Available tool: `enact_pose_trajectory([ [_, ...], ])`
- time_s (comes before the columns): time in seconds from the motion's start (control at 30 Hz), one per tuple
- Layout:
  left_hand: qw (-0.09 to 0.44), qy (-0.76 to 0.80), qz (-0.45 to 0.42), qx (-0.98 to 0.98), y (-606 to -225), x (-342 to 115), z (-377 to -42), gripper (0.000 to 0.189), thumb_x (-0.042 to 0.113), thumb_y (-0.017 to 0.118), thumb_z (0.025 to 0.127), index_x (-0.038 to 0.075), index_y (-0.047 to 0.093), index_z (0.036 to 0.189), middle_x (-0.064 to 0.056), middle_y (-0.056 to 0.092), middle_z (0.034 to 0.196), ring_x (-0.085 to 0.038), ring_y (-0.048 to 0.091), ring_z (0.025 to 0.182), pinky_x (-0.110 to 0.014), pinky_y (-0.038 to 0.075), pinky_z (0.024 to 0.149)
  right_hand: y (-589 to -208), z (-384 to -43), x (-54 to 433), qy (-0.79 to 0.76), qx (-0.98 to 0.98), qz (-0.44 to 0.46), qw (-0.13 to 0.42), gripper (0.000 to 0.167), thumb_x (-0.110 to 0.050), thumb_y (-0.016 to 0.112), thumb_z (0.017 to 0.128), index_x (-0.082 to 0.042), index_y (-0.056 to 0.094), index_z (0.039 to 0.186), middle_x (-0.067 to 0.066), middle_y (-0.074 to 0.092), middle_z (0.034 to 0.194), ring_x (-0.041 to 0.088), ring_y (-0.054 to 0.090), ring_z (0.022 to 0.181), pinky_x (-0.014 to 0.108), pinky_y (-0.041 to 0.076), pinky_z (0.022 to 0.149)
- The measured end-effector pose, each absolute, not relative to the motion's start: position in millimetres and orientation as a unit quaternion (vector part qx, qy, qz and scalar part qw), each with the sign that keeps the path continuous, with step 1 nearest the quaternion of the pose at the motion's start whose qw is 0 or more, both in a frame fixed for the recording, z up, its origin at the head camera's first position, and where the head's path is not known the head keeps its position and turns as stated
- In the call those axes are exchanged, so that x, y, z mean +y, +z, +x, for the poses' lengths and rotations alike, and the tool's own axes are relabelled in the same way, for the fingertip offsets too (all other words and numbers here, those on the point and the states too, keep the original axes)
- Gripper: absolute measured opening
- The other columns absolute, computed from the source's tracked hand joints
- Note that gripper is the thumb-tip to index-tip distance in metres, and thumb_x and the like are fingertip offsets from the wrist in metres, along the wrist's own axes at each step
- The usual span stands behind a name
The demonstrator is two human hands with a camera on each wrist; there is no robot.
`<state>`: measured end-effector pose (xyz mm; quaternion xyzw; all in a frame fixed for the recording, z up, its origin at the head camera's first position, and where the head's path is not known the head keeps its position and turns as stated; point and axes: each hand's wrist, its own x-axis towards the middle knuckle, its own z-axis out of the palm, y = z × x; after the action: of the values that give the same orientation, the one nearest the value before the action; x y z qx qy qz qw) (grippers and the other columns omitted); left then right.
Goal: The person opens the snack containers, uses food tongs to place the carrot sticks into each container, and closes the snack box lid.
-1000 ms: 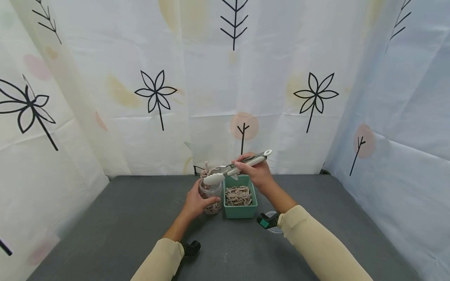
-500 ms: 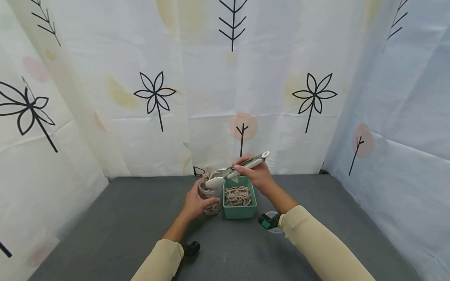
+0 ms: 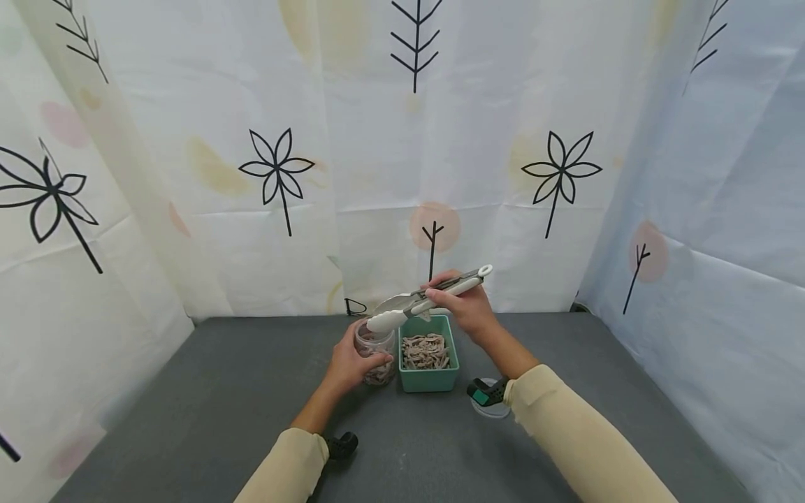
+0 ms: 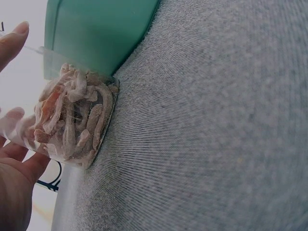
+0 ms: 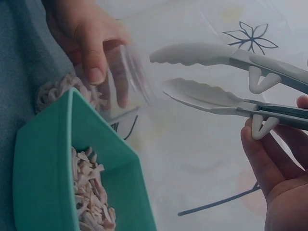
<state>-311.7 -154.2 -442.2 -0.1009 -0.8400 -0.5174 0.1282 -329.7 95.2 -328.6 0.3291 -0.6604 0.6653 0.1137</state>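
Right hand: the right hand [image 3: 468,309] grips long white-and-grey tongs [image 3: 423,307] with scalloped, spoon-shaped ends; from the right wrist camera I find those ends spread apart, nothing pinched between them
Left hand: the left hand [image 3: 348,363] is curled round a clear, cylindrical, wide-mouthed jar [image 3: 375,345]; I see the jar standing base down on a dark grey, flat-topped table [image 3: 239,405]
Jar contents: pale, twisted, dusty-looking strips [image 4: 74,113] lie in its lower part
Green tub: a green, rectangular, deep-walled tub [image 3: 430,381] stands just to the right of the jar; it holds a heap of similar pale strips [image 3: 425,351]
Tongs to jar mouth: I judge that the coming move turns on this relation; the tongs slant from the ring at upper right down to the left, ends just beside the jar's mouth, while the jar's long axis runs roughly upright; the left hand is nearer the jar's strips, the right hand sits back on the handles
Lid-like disc: a clear, round, shallow disc [image 3: 493,409] lies by the right wrist, partly covered by a black wristband [image 3: 489,392]; I cannot confirm its use
Obscured: fingers hide part of the jar; I cannot tell whether jar and tub touch
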Motion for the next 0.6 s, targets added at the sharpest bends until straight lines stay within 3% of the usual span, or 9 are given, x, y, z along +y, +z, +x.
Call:
enact_pose_trajectory([
  [0.33,0.135,-0.520,-0.114,-0.836,-444.9,-154.8,-313.5,0.083,0.023,0.088,0.073,0.014,0.042,0.142,-0.014,0.057,0.133,-0.027,0.059,0.112,-0.048,0.047,0.089,-322.4,-331.4,121.3,0.673,-0.656,0.314,0.135,0.027,0.003,0.066,0.090,0.020,0.056,0.107,0.040,0.058,0.110,0.039,0.065,0.099,0.033,0.053,0.079],
  [0.6,0.133,-0.523,-0.116,-0.834,-444.4,-155.2,-313.0,0.084,0.025,0.088,0.073,0.015,0.042,0.142,-0.013,0.056,0.133,-0.025,0.061,0.108,-0.047,0.048,0.087,-329.8,-331.6,144.1,0.664,-0.676,0.290,0.137,0.026,0.005,0.065,0.089,0.020,0.055,0.108,0.039,0.057,0.113,0.031,0.064,0.104,0.029,0.052,0.082],
])
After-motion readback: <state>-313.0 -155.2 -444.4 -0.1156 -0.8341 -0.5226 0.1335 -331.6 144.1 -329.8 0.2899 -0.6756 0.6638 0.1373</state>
